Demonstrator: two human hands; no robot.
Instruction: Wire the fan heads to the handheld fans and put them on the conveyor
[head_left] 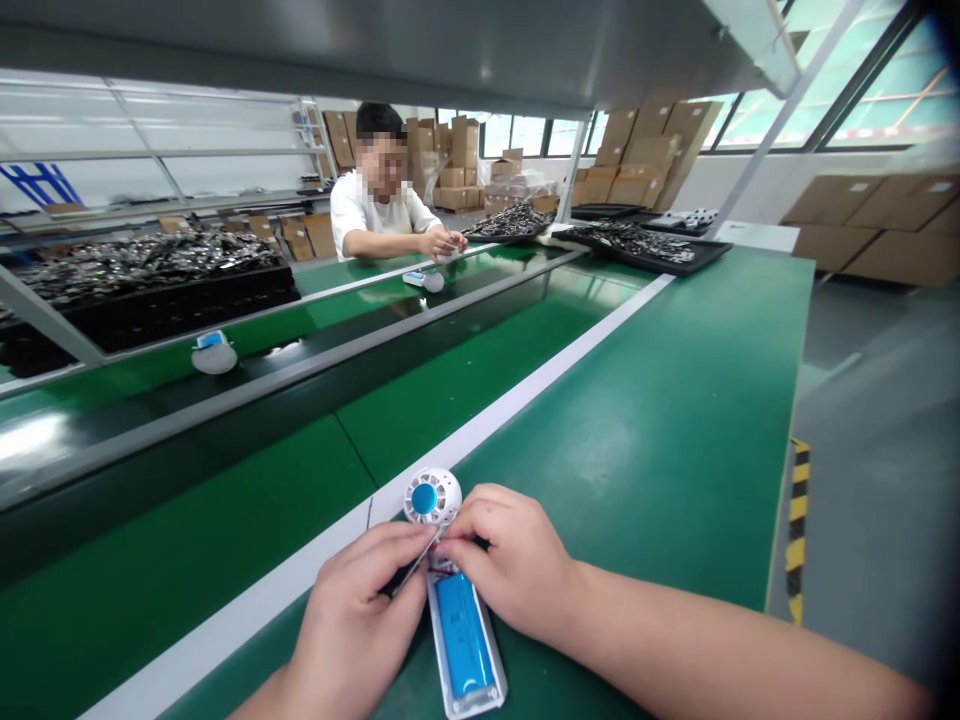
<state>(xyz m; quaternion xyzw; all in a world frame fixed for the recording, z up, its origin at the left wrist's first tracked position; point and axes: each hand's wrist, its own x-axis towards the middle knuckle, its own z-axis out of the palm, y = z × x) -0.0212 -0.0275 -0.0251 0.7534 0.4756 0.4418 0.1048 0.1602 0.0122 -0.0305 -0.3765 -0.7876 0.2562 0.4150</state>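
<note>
A small white device with a round vented head [433,497] and a blue battery [464,632] in its open white handle [495,668] lies on the green table [637,420]. My left hand [367,610] is closed at the neck of the device, pinching a thin metallic piece [414,566]. From the right, my right hand [510,560] has thumb and index finger pressed together at the same neck, beside thin red wires. What those fingertips hold is too small to make out.
Across the green belt [300,480], a person [382,205] in white works with both hands. Similar white devices [214,354] lie on the far side. Black trays [675,262] of dark parts stand farther back. A grey shelf [375,50] hangs overhead.
</note>
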